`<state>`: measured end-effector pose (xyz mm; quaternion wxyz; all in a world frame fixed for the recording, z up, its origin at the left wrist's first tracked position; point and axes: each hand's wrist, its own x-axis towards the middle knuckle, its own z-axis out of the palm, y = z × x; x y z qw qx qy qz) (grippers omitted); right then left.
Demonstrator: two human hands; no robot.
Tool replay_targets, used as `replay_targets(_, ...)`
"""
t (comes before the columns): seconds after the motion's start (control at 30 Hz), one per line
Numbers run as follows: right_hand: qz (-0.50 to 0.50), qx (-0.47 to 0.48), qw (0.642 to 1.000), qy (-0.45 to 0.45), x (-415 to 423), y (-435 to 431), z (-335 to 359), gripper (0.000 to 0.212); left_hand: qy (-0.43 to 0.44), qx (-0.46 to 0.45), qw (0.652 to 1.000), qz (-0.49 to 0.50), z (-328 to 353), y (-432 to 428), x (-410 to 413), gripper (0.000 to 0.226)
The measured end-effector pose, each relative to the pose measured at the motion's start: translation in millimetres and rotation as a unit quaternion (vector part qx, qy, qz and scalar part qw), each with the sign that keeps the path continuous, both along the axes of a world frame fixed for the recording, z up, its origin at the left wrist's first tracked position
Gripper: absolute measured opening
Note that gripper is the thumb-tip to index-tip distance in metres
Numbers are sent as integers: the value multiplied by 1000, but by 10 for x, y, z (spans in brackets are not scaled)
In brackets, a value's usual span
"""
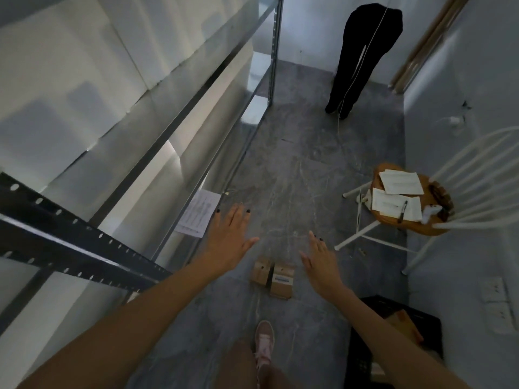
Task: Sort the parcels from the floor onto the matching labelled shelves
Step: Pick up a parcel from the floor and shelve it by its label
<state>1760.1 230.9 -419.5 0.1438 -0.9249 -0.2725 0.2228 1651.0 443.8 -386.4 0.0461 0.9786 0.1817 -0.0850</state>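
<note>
Parcels, two small cardboard boxes touching side by side, sit on the floor just ahead of a pink shoe. They lie between and below both hands, left hand and right hand spread flat, holding nothing; the right looks slightly nearer. Shelving stands farther left.

Both hands out over the parcels

Left hand and right hand are spread flat above two cardboard parcels on the floor, shelves on the left.
</note>
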Motion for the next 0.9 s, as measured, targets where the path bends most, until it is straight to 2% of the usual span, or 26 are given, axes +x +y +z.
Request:
replay_targets(0.2, -8, -12, 997, 72, 216, 95, -387, 62, 61, -20, 997, 30, -505, 199, 160, 71)
replay_targets(0.37, -64, -5, 987, 151, 316, 283, -890, 56, 63, -50, 995, 64, -1066, 339, 359, 68)
replay_targets(0.47, -95, 19, 978, 187, 330, 415, -1266, 39, 50, -58, 994, 76, -1527, 421, 473, 62)
replay_targets(0.53, -127, 35, 969, 211, 313, 487, -1568, 28, 21, -60, 990, 124, -1889, 538, 532, 55)
replay_targets(0.6, -155, 44, 959, 232, 280, 543, -1980, 33, -7, -71, 979, 190, -2316, 703, 551, 50)
replay_targets(0.7, -187, 33, 944, 269, 243, 583, -2751, 38, 3, -97, 960, 261, -3082, 891, 536, 50)
replay_targets(0.9, -286, 0, 888, 360, 377, 840, -4370, 41, -19, -188, 933, 307, -4717, 793, 662, 46)
